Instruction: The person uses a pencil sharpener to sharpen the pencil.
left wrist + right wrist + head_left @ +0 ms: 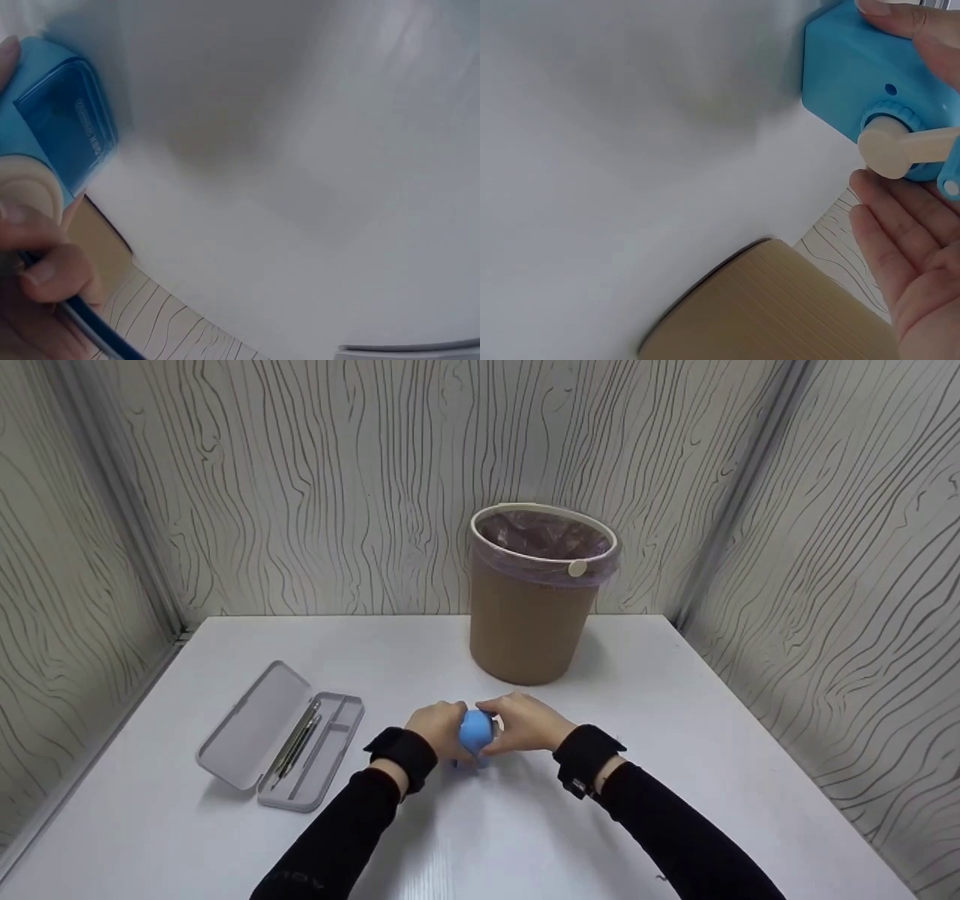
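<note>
A blue pencil sharpener is between both hands above the white table. In the left wrist view its see-through shavings drawer and cream front ring show. My left hand pinches a dark blue pencil at that ring, and a fingertip touches the sharpener's body. On the other side, my right hand is around the cream crank, its lower fingers straight beside the crank's hub. Digits also lie on the sharpener's upper side in the right wrist view; whose each is, I cannot tell. The pencil's tip is hidden.
An opened grey pencil case with several dark pencils lies to the left. Behind the hands stands a brown waste bin lined with a purple bag. Patterned wall panels border the white table.
</note>
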`<state>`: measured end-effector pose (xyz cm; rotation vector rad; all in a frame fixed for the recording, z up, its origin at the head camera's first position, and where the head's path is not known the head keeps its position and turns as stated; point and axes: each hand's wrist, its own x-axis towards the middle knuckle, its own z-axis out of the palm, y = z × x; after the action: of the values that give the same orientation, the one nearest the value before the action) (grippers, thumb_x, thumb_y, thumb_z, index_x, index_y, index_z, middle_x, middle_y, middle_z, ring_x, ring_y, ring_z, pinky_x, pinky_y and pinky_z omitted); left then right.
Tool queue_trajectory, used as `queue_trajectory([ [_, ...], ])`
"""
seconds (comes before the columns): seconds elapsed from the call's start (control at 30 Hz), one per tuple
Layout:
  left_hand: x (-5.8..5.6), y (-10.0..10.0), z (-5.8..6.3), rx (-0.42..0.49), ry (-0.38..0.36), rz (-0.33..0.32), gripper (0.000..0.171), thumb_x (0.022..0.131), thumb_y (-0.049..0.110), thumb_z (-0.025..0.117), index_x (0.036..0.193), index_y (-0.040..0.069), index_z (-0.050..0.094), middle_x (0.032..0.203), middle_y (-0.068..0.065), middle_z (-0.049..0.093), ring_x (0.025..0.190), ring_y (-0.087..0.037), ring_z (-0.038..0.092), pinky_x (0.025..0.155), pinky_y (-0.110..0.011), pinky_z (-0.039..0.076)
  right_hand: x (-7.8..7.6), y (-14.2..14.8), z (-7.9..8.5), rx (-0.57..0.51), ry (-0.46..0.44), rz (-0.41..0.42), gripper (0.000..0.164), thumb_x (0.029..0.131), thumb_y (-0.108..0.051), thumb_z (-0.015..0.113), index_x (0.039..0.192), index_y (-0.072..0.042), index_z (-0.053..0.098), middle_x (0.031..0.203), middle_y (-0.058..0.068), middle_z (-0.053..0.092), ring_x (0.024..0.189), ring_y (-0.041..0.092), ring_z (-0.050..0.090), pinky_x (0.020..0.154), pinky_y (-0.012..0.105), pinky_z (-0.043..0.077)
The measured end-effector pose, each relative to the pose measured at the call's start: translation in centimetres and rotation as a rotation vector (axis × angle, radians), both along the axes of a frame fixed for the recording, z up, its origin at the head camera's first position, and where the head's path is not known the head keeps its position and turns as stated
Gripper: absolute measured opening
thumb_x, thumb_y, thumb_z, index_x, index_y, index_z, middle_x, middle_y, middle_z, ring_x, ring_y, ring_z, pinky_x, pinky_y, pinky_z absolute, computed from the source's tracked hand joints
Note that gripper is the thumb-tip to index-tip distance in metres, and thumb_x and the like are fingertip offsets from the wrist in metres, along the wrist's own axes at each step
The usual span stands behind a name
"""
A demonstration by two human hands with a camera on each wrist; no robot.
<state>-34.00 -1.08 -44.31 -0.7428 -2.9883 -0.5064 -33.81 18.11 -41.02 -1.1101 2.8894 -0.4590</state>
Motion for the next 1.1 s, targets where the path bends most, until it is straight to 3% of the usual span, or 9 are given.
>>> queue_trajectory([
  [0.1, -0.1, 0.0, 0.1, 0.011, -0.016, 0.006, 0.071, 0.064, 0.041, 0.096, 0.116, 0.004, 0.066, 0.109, -0.014, 0.077, 0.097, -0.029, 0.074, 0.089, -0.044, 0.062, 0.5, 0.7, 0.4, -0.010, -0.005, -0.014, 0.066, 0.078, -0.028, 0.087, 0.133, 0.003, 0.065, 0.123, 0.015, 0.075, 0.112, 0.029, 0.073, 0.100, 0.046, 0.058],
  [0.23, -0.1, 0.0, 0.2, 0.005, -0.050, 0.024, 0.071, 0.065, 0.041, 0.096, 0.118, 0.006, 0.066, 0.112, -0.013, 0.077, 0.099, -0.029, 0.074, 0.092, -0.044, 0.061, 1.1, 1.9, 1.0, -0.023, 0.015, -0.026, 0.056, 0.081, -0.024, 0.086, 0.127, 0.004, 0.069, 0.122, 0.017, 0.076, 0.111, 0.032, 0.074, 0.098, 0.048, 0.059],
  [0.53, -0.2, 0.1, 0.4, -0.006, -0.087, 0.046, 0.073, 0.065, 0.042, 0.097, 0.121, 0.006, 0.065, 0.115, -0.013, 0.076, 0.102, -0.029, 0.074, 0.096, -0.045, 0.060, 2.3, 3.5, 1.2, -0.062, 0.097, 0.023, 0.015, 0.086, -0.012, 0.081, 0.100, -0.006, 0.081, 0.094, 0.006, 0.082, 0.086, 0.021, 0.077, 0.080, 0.035, 0.063],
  [0.83, -0.3, 0.1, 0.3, -0.022, -0.074, 0.032, 0.070, 0.065, 0.041, 0.096, 0.117, 0.005, 0.066, 0.112, -0.013, 0.076, 0.100, -0.028, 0.074, 0.094, -0.043, 0.060, 2.8, 3.6, 0.2, -0.088, 0.256, 0.051, 0.012, 0.085, -0.007, 0.081, 0.097, -0.007, 0.082, 0.091, 0.004, 0.082, 0.082, 0.017, 0.078, 0.074, 0.029, 0.062],
  [1.1, -0.2, 0.4, 0.4, -0.026, -0.093, 0.036, 0.071, 0.066, 0.039, 0.096, 0.120, 0.005, 0.066, 0.115, -0.013, 0.076, 0.103, -0.028, 0.073, 0.098, -0.044, 0.059, 2.8, 3.5, 0.5, -0.084, 0.277, 0.016, 0.014, 0.085, -0.007, 0.081, 0.099, -0.006, 0.082, 0.091, 0.006, 0.082, 0.081, 0.018, 0.077, 0.073, 0.029, 0.062],
])
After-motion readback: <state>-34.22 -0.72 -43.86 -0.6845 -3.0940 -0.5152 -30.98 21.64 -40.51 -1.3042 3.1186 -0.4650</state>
